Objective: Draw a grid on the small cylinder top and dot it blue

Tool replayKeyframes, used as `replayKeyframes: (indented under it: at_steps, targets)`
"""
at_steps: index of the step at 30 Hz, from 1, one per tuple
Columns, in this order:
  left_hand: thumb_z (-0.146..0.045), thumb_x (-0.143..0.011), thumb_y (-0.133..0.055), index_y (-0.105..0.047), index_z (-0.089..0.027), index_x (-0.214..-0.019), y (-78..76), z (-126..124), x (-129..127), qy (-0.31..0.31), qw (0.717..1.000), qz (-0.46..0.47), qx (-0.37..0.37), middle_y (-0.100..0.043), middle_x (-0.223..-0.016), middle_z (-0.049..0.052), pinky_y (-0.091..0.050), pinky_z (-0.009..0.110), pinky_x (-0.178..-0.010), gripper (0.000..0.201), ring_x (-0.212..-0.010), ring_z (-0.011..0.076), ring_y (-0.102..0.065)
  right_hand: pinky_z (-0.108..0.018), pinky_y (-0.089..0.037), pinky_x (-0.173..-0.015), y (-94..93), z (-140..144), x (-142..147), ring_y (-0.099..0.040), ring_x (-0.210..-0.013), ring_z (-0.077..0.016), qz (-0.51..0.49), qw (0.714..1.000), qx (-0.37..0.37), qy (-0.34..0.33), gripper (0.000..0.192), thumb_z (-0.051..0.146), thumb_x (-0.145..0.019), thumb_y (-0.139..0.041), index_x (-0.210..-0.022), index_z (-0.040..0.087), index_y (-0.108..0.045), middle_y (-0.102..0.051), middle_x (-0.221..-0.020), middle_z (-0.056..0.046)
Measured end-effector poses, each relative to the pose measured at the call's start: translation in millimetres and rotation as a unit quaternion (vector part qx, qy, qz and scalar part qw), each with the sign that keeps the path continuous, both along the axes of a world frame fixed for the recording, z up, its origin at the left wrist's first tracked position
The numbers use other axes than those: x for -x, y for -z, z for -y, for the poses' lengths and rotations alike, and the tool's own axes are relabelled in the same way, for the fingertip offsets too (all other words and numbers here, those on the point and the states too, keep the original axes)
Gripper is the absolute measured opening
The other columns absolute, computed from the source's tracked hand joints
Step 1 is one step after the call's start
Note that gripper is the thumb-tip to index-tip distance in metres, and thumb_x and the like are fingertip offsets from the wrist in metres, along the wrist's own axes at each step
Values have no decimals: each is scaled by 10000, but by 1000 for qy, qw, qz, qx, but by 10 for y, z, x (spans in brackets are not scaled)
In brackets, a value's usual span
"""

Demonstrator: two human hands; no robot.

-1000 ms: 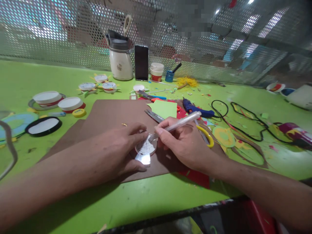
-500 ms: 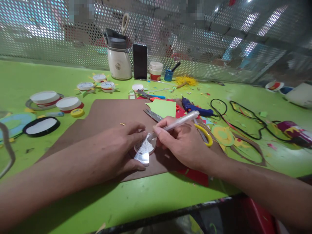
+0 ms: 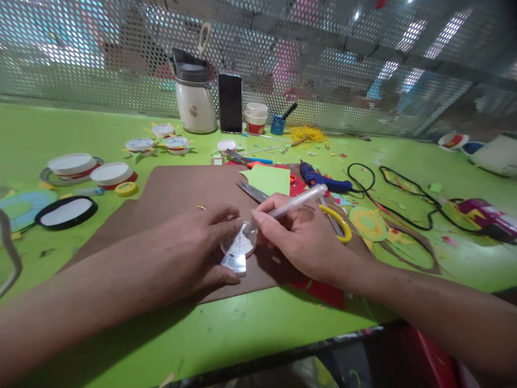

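Note:
My left hand (image 3: 202, 237) is closed around a clear plastic protractor (image 3: 234, 265), which lies over a small round white lid (image 3: 252, 245). Its fingertips press at the top and its thumb at the lower edge. In my right hand (image 3: 299, 229) is a pale, translucent-barrelled pen (image 3: 301, 199), its tip down on the lid close to the left fingertips. Beneath both hands lies a brown board (image 3: 181, 186). Just behind the right hand are the metal blades of scissors (image 3: 252, 191), and a yellow scissor handle (image 3: 345, 229) shows to its right.
A blue glue gun (image 3: 323, 179) with a black cord lies at right, near paper scraps and a yellow paper ring (image 3: 367, 223). White lids (image 3: 72, 163) and a black-rimmed disc (image 3: 67, 212) sit at left. A phone (image 3: 230, 102) and white jug (image 3: 196, 108) stand at the back.
The view has shifted very slightly. Both hands keep their grip on the protractor and the pen, with hardly any movement at the lid.

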State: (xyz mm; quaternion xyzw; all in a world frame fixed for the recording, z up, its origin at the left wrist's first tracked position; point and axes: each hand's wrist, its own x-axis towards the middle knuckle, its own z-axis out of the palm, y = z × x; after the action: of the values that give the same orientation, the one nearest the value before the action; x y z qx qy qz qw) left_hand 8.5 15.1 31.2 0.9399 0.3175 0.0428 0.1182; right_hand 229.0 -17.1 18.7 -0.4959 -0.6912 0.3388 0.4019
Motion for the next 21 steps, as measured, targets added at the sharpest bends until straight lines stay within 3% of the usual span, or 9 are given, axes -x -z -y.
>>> replayKeyframes:
  at_steps: [5,13,21]
  targets:
    - [-295,-957,-626,-708,-213,-1246,-6,23,16,3,1000,5,-4,-709,-1193,109,-604,420,-902,312,-974,299,-743,-260,-430,-522,-2,5,7,-570,-498,-122,8,1000,-4,2,225,325,-999,-610,-792,238,-610,-605,-549,69]
    - [-412,-967,-645,-713,-207,-1250,16,-10,-10,8,1000,-4,1,-701,-1195,143,-603,454,-900,356,-972,322,-736,-255,-435,-533,-14,9,4,-549,-494,-110,3,1000,-14,2,233,313,-996,-611,-777,234,-604,-601,-561,74]
    - [-363,-920,-698,-754,-206,-1143,11,1,-12,-3,999,34,7,-713,-1111,127,-598,441,-916,278,-992,325,-739,-249,-412,-524,-48,13,29,-529,-509,-106,-1,1000,-21,-3,234,273,-981,-617,-751,236,-591,-594,-573,74]
